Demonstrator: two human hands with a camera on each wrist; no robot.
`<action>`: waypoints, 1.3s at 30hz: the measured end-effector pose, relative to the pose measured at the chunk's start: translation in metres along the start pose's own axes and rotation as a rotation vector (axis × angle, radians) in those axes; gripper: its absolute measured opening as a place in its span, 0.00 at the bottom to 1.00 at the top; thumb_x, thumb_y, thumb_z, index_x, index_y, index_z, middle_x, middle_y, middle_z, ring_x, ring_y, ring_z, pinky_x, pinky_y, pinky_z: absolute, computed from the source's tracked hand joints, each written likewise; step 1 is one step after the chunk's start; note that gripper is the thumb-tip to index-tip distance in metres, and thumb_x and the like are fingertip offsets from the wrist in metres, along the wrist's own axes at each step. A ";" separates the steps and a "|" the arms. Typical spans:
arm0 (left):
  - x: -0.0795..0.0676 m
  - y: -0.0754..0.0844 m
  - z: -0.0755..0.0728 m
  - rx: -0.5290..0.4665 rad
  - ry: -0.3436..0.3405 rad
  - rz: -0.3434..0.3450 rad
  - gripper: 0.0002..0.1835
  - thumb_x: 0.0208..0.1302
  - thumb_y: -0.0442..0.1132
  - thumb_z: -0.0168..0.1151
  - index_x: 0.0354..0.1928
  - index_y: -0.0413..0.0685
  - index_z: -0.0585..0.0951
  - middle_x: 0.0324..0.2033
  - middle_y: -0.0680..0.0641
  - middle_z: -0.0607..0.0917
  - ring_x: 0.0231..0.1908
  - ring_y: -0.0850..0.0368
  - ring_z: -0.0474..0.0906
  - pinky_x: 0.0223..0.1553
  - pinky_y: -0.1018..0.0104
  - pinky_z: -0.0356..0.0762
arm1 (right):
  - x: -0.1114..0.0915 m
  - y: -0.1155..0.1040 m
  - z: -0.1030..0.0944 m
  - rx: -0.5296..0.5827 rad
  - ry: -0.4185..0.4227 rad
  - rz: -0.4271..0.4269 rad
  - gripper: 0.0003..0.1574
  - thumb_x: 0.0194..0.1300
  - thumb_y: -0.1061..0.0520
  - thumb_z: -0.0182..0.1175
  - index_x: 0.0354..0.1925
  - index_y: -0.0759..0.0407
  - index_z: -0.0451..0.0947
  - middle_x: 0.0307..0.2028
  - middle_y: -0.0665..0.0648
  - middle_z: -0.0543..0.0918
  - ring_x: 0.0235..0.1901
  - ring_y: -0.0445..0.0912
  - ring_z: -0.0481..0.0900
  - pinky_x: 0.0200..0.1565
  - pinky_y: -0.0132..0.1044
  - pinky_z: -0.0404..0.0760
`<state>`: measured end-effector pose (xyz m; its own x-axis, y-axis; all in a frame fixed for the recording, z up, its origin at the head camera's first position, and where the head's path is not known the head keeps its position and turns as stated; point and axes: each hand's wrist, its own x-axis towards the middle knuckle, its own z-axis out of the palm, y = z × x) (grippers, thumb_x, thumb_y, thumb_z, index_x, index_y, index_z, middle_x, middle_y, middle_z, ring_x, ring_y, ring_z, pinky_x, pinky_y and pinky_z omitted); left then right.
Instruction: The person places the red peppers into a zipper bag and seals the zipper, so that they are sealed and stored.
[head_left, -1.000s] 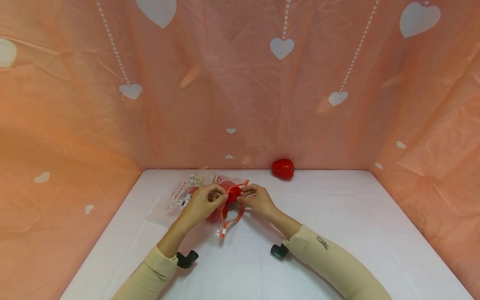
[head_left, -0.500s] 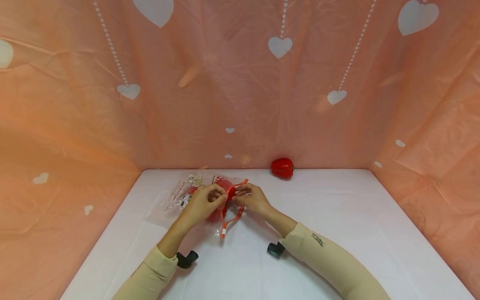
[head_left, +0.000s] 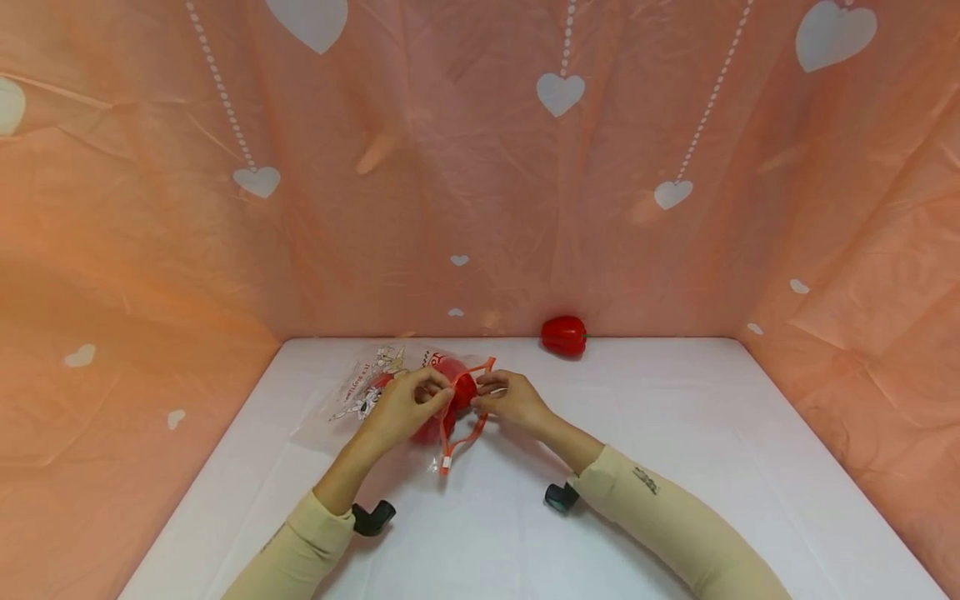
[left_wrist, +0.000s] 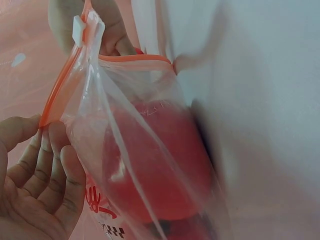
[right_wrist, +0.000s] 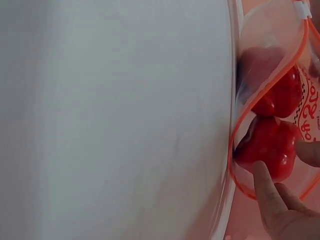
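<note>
A clear zip bag (head_left: 358, 379) with an orange zip edge and printed pictures lies on the white table, mouth to the right. My left hand (head_left: 405, 410) pinches the orange edge (left_wrist: 61, 92) between thumb and fingers and keeps the mouth apart. Just inside the mouth sits a red bell pepper (right_wrist: 270, 145). My right hand (head_left: 517, 402) reaches in at the mouth; its fingertips (right_wrist: 261, 172) lie against this pepper, thumb at its other side. Behind it, another red bell pepper (right_wrist: 284, 97) lies in the bag. The white zip slider (left_wrist: 79, 31) sits at one end.
One more red bell pepper (head_left: 564, 337) rests at the table's back edge, right of the bag. Pinkish-orange cloth (head_left: 480, 208) with white hearts hangs behind and at both sides. A black wrist camera (head_left: 373, 518) shows under the left sleeve.
My right hand pushed left into the bag's mouth with the pepper, then drew back slightly to the right; more of the pepper shows again. The left hand has stayed on the edge.
</note>
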<state>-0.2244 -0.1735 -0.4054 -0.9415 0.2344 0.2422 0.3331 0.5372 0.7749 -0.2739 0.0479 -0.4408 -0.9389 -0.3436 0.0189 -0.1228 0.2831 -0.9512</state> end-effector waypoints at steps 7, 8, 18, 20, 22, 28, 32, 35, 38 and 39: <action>0.000 0.000 0.000 0.009 0.002 -0.001 0.03 0.73 0.38 0.71 0.43 0.48 0.87 0.33 0.53 0.88 0.35 0.58 0.83 0.38 0.65 0.80 | -0.005 0.001 -0.009 -0.035 0.013 0.012 0.26 0.68 0.65 0.72 0.61 0.73 0.80 0.50 0.68 0.89 0.47 0.56 0.90 0.48 0.41 0.89; 0.000 0.000 0.000 0.006 0.002 -0.003 0.03 0.73 0.38 0.71 0.43 0.48 0.87 0.33 0.53 0.88 0.35 0.58 0.83 0.38 0.65 0.80 | -0.005 0.002 -0.011 -0.035 0.009 0.006 0.26 0.68 0.65 0.72 0.61 0.74 0.80 0.50 0.68 0.89 0.47 0.56 0.90 0.47 0.42 0.89; 0.000 0.002 0.000 0.012 0.010 -0.007 0.03 0.73 0.38 0.72 0.43 0.48 0.87 0.33 0.53 0.87 0.34 0.58 0.81 0.37 0.66 0.79 | -0.012 0.003 -0.029 -0.107 0.005 -0.051 0.25 0.68 0.64 0.72 0.60 0.72 0.81 0.50 0.68 0.89 0.48 0.58 0.90 0.47 0.42 0.89; 0.000 0.002 0.000 0.014 0.013 -0.010 0.03 0.72 0.38 0.72 0.43 0.49 0.87 0.33 0.53 0.87 0.34 0.58 0.81 0.37 0.66 0.79 | -0.014 0.003 -0.033 -0.111 -0.003 -0.067 0.26 0.68 0.64 0.72 0.61 0.73 0.80 0.51 0.71 0.88 0.49 0.59 0.89 0.48 0.42 0.89; 0.000 0.002 0.000 0.015 0.015 -0.012 0.03 0.72 0.38 0.72 0.43 0.48 0.87 0.33 0.53 0.87 0.34 0.58 0.81 0.37 0.66 0.80 | -0.015 0.004 -0.036 -0.124 -0.011 -0.086 0.28 0.68 0.63 0.72 0.62 0.74 0.79 0.53 0.72 0.87 0.50 0.60 0.89 0.49 0.43 0.89; -0.001 0.001 0.000 0.014 0.015 -0.019 0.03 0.72 0.37 0.72 0.43 0.48 0.87 0.33 0.53 0.87 0.35 0.57 0.81 0.38 0.65 0.80 | -0.018 0.007 -0.047 -0.163 -0.015 -0.113 0.29 0.69 0.63 0.72 0.64 0.73 0.78 0.54 0.72 0.86 0.51 0.59 0.89 0.51 0.45 0.89; -0.001 0.001 -0.001 0.013 0.012 -0.033 0.03 0.72 0.37 0.72 0.44 0.49 0.87 0.34 0.53 0.87 0.36 0.56 0.81 0.38 0.65 0.80 | -0.018 0.012 -0.053 -0.173 -0.011 -0.143 0.29 0.70 0.62 0.72 0.64 0.72 0.78 0.55 0.72 0.85 0.51 0.59 0.89 0.52 0.45 0.88; -0.001 0.001 -0.001 0.016 0.009 -0.042 0.03 0.73 0.38 0.72 0.44 0.49 0.87 0.34 0.53 0.87 0.37 0.56 0.81 0.38 0.65 0.81 | -0.017 0.014 -0.058 -0.185 0.000 -0.168 0.28 0.70 0.62 0.72 0.64 0.72 0.78 0.55 0.72 0.85 0.51 0.58 0.89 0.51 0.43 0.88; -0.001 0.001 -0.001 0.012 0.009 -0.047 0.04 0.73 0.38 0.72 0.45 0.49 0.87 0.35 0.52 0.87 0.37 0.55 0.81 0.39 0.65 0.81 | -0.016 0.017 -0.064 -0.188 0.016 -0.201 0.28 0.70 0.64 0.72 0.63 0.73 0.78 0.55 0.73 0.85 0.50 0.59 0.89 0.53 0.45 0.88; -0.001 0.001 -0.001 0.010 0.008 -0.047 0.04 0.73 0.38 0.72 0.45 0.49 0.87 0.35 0.52 0.87 0.37 0.55 0.81 0.39 0.65 0.81 | -0.016 0.018 -0.066 -0.185 0.022 -0.214 0.27 0.69 0.64 0.72 0.63 0.73 0.78 0.56 0.74 0.85 0.50 0.60 0.89 0.53 0.46 0.88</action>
<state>-0.2234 -0.1742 -0.4043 -0.9566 0.2021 0.2100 0.2886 0.5554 0.7799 -0.2827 0.1174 -0.4381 -0.8917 -0.3943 0.2221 -0.3740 0.3656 -0.8523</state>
